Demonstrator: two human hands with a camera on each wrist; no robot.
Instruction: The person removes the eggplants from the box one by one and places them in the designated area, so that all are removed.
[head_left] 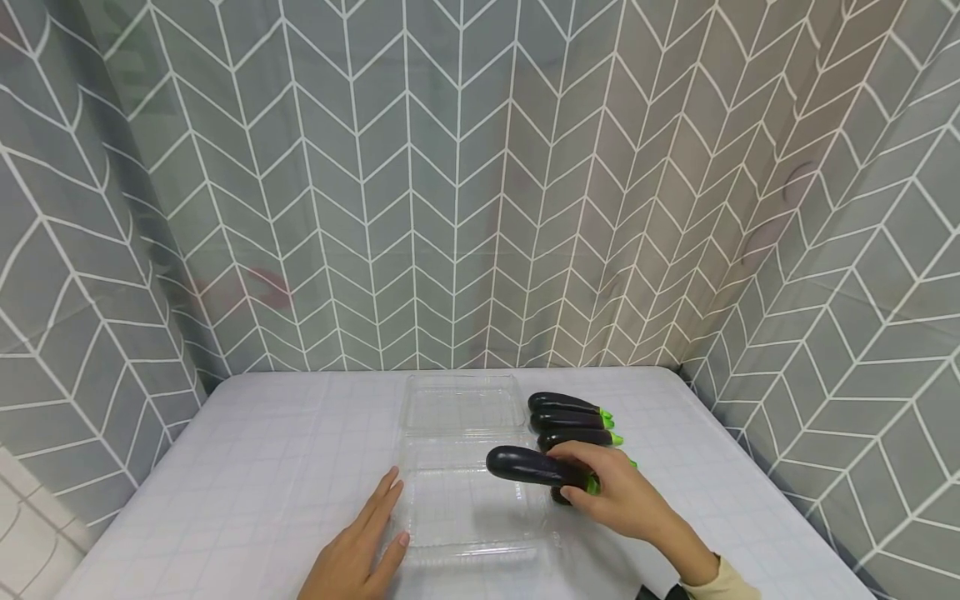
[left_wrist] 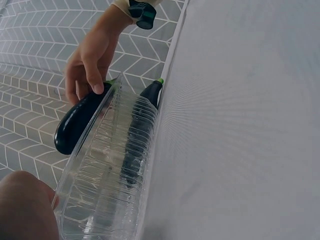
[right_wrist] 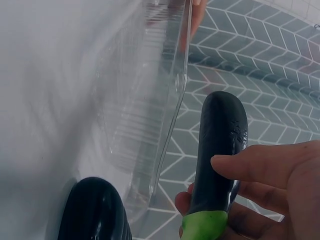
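Observation:
My right hand (head_left: 611,492) grips a dark purple eggplant (head_left: 528,466) near its green stem end. The eggplant is held up off the table, its rounded end over the right side of a clear plastic clamshell box (head_left: 468,508). In the right wrist view, thumb and fingers pinch the eggplant (right_wrist: 220,145) from both sides. My left hand (head_left: 360,537) lies at the box's left edge with fingers extended, touching the rim. The box's lid (head_left: 461,404) is folded back, away from me. In the left wrist view, the box wall (left_wrist: 100,175) stands beside the held eggplant.
Several more eggplants (head_left: 566,420) lie in a row to the right of the box, stems pointing right; the nearest is partly hidden by the right hand. A white cloth covers the table (head_left: 285,450). A grey chevron-patterned curtain (head_left: 435,183) hangs behind and along the sides.

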